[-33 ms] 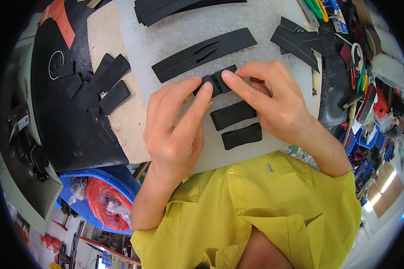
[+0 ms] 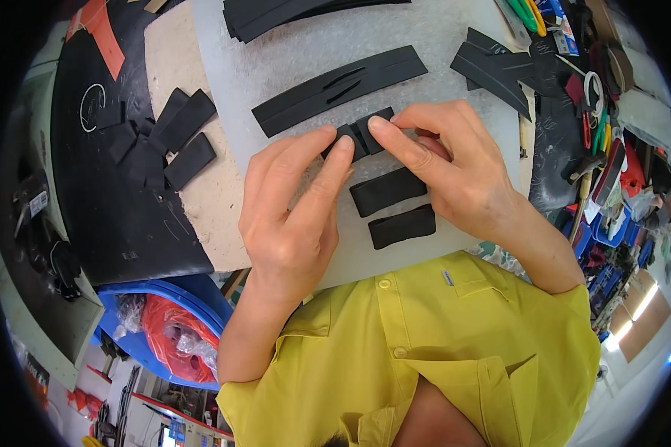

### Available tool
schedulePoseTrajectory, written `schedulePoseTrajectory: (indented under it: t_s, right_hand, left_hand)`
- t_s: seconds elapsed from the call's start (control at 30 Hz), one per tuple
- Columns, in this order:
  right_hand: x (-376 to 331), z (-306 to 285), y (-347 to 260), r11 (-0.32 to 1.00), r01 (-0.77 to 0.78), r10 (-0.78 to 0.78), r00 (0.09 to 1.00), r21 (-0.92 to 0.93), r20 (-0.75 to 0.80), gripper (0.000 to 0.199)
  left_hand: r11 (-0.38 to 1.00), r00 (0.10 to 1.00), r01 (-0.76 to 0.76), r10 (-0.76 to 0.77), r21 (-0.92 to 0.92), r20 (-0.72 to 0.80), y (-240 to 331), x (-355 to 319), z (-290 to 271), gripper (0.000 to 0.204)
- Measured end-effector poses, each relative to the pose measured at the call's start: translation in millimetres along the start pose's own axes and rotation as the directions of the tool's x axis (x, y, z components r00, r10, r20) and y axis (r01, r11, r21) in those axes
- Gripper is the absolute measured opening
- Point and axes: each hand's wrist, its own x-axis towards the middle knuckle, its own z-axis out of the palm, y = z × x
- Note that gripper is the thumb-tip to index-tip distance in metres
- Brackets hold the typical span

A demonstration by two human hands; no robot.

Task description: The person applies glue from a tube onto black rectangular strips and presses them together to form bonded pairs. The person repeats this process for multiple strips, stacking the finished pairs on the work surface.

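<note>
My left hand [image 2: 285, 212] pinches the left end of a short black strip [image 2: 361, 137], its thumb and fingertips pressed on it. At the other end my right hand [image 2: 458, 153] grips the strip between thumb and fingers. The strip looks folded, with its two ends meeting near the middle; its material cannot be told. Below it lie an upper flat folded black band [image 2: 388, 191] and a lower folded black band [image 2: 402, 226]. A long black strip [image 2: 339, 91] with two slits lies just beyond my hands.
A pale translucent board [image 2: 306, 56] lies under the work. A stack of black strips [image 2: 298, 16] rests at its far edge, with crossed strips [image 2: 492, 71] at right. Short black pieces [image 2: 190, 123] are piled at left. A blue bin [image 2: 127, 346] with red plastic stands lower left.
</note>
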Motion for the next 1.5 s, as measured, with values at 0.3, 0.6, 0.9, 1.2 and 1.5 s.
schedulePoseTrajectory:
  t_s: [0.3, 0.6, 0.9, 1.2, 1.5]
  right_hand:
    - [-0.6, 2.5, 0.1, 0.997, 0.039, -0.039, 0.999, -0.067, 0.0, 0.052]
    - [0.4, 3.9, 2.0, 0.988, 0.072, -0.071, 0.997, -0.138, 0.007, 0.048]
    - [8.6, 3.3, -17.2, 0.944, 0.068, -0.04, 0.995, -0.324, 0.092, 0.039]
    - [44.2, -28.3, 17.5, 0.965, 0.017, -0.011, 1.0, -0.26, 0.026, 0.036]
    - [44.3, -16.0, 28.8, 0.958, -0.104, 0.075, 0.99, -0.266, -0.116, 0.019]
  left_hand:
    - [0.999, 1.0, -0.021, 0.021, 0.028, 0.009, 0.5, 1.1, 2.2, 0.035]
    - [0.995, 0.993, -0.071, 0.063, 0.071, 0.101, -1.2, 2.5, 0.4, 0.033]
    - [0.801, 0.944, -0.265, 0.102, 0.537, 0.313, 17.6, -1.7, -10.1, 0.03]
    - [0.957, 0.994, -0.03, -0.001, 0.289, 0.106, -12.1, 26.0, -30.0, 0.035]
    - [0.939, 0.981, 0.192, -0.188, 0.286, -0.041, -19.4, 24.0, -14.7, 0.02]
